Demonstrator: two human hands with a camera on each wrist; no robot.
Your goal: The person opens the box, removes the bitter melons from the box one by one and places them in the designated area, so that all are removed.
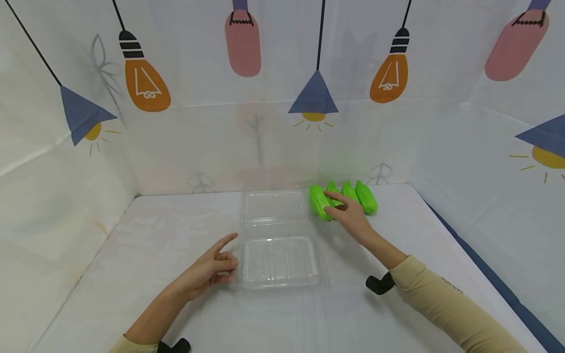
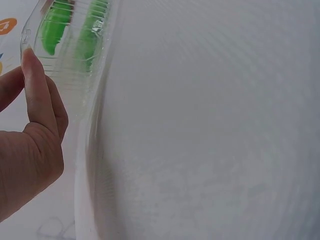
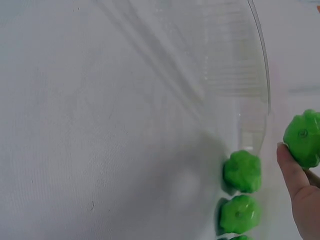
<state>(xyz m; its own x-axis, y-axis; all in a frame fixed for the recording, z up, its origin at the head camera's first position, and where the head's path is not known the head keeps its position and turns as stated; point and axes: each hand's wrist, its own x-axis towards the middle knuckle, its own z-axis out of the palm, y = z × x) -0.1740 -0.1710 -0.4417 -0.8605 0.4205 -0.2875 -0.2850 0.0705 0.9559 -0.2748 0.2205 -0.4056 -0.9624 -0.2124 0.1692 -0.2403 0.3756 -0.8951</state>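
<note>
A clear plastic clamshell box (image 1: 280,260) lies unfolded on the table, its lid half towards the back. My left hand (image 1: 212,267) is at the box's left edge, index finger stretched out and the other fingers bent. In the left wrist view, the fingertips (image 2: 30,55) pinch the box's rim. My right hand (image 1: 350,215) holds a lumpy green pepper (image 1: 319,202) between thumb and fingers, just right of the lid. In the right wrist view, the held pepper (image 3: 304,137) is partly cut off by the frame edge.
Three more green peppers stand in a row behind and right of my right hand, the outermost pepper (image 1: 366,197) farthest right. A printed cloth wall (image 1: 198,147) rises behind the white table (image 1: 154,235). Black devices (image 1: 379,284) are worn on the wrists.
</note>
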